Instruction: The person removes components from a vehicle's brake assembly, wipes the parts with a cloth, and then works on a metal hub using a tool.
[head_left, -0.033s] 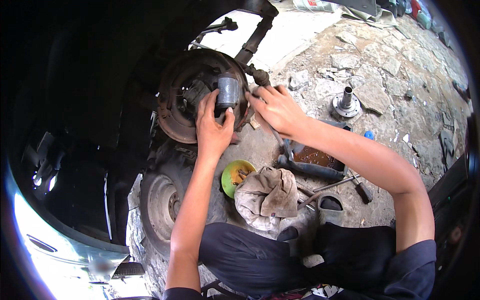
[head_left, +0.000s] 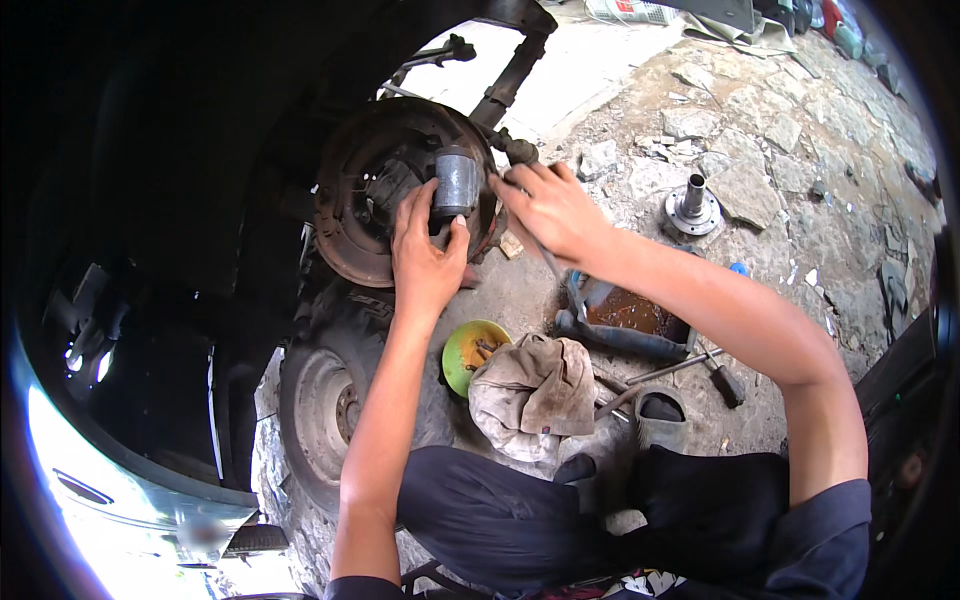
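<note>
A silver metal cylinder (head_left: 456, 180) sits over the middle of the rusty round backing plate (head_left: 350, 240), held between the thumb and fingers of my left hand (head_left: 426, 245) at its left side and lower end. My right hand (head_left: 550, 215) is at the plate's right edge, fingers curled round something mostly hidden, perhaps the narrow bar (head_left: 551, 270) showing below it. Beneath are a crumpled dirty cloth (head_left: 530, 395), a green bowl (head_left: 462, 360) with rusty bits and a tray of brown liquid (head_left: 635, 315).
A dark axle arm (head_left: 505, 90) runs above the plate inside the wheel arch. A flanged hub (head_left: 692, 210) stands on the broken stone ground at right. A tyre (head_left: 325, 410) lies lower left, near the car body (head_left: 120, 510). Metal bars (head_left: 665, 372) lie below the tray.
My right hand and forearm have shifted very slightly up and to the left. My left hand and the cylinder look the same.
</note>
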